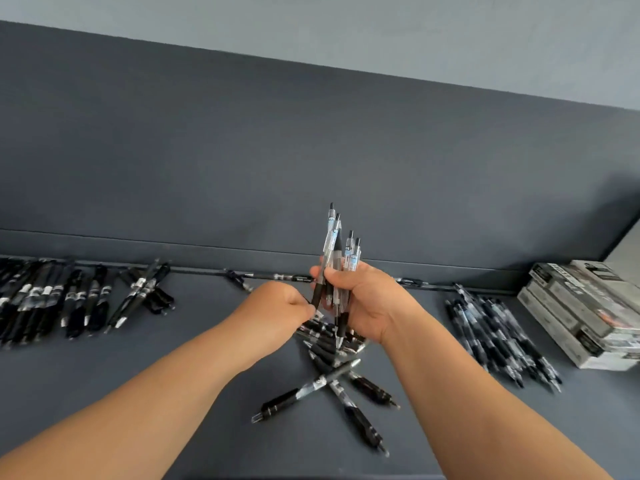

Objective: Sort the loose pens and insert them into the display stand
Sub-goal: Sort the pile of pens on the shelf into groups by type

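Forearms (pixel 138 410) foremost, right hand (pixel 363 303) tight around upright pen bundle (pixel 341 258), left hand (pixel 280 306) in a pinch on one pen (pixel 318 293)

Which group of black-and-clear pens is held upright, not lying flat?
The clear-barrelled bundle gripped in the right hand; the left row, middle pile and right pile lie flat.

Only one cam going here, riding on the person's head and looking forward and down along both forearms. It's sitting close: the left hand (pixel 277 303) and right hand (pixel 367 299) with the bundle of pens (pixel 333 237) are landing dead centre. It's tilting a bit, so the table (pixel 588 410) and back wall (pixel 311 150) are running slanted.
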{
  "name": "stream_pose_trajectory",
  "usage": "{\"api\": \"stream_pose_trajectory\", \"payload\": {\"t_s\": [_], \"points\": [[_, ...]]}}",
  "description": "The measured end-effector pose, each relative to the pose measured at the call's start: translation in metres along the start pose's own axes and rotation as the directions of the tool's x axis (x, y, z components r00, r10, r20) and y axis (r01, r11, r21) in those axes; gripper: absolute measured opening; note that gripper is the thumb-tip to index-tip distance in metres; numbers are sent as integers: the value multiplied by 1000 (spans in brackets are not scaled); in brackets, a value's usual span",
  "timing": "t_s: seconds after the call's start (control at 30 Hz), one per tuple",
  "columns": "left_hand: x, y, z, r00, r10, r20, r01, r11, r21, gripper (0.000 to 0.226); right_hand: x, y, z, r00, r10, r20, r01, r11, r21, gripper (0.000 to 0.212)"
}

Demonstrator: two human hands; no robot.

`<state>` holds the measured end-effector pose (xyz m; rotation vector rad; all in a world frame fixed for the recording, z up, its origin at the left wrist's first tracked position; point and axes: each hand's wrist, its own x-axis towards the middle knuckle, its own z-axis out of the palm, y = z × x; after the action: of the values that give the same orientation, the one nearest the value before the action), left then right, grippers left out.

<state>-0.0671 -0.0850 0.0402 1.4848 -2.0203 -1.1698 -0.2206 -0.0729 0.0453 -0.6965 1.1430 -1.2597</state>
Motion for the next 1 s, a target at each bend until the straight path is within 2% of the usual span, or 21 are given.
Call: {"api": "stream_pose_trajectory", "payload": {"t_s": [0.13, 0.3, 0.37, 0.47, 0.57, 0.6, 0.63, 0.73, 0.8, 0.9, 1.0], "points": [[0, 24, 39, 999, 37, -1, -37, 999, 21, 12, -19, -9, -66, 990, -21, -137, 13, 998, -57, 13], [3, 41, 73, 999, 35, -9, -35, 997, 66, 12, -43, -19, -145, 937, -76, -341, -12, 968, -249, 10], [4, 44, 83, 999, 31, -34, -27, 995, 91, 14, -50, -23, -170, 901, -144, -410, -25, 924, -380, 10], [5, 47, 95, 996, 31, -86, -18, 989, 149, 14, -59, -28, -196, 842, -274, -465, -106, 761, -640, 16], [4, 46, 100, 993, 37, -109, -11, 975, 224, 16, -61, -24, -208, 806, -372, -460, -176, 592, -787, 15], [4, 45, 100, 992, 39, -117, -10, 970, 243, 17, -61, -20, -211, 793, -401, -459, -191, 551, -812, 7], [4, 45, 100, 991, 43, -127, -9, 966, 260, 17, -59, -17, -213, 781, -422, -461, -205, 524, -827, 9], [3, 40, 97, 986, 53, -160, -4, 957, 292, 16, -55, -8, -216, 759, -453, -467, -231, 484, -844, 39], [2, 36, 93, 982, 59, -178, -4, 956, 294, 15, -52, -6, -215, 752, -482, -449, -254, 417, -873, 49], [3, 27, 86, 979, 52, -198, 7, 958, 286, 13, -51, -2, -211, 768, -473, -431, -336, 275, -901, 54], [4, 18, 79, 978, 48, -204, 15, 956, 294, 14, -53, 4, -197, 773, -529, -350, -378, 60, -924, 51]]}}
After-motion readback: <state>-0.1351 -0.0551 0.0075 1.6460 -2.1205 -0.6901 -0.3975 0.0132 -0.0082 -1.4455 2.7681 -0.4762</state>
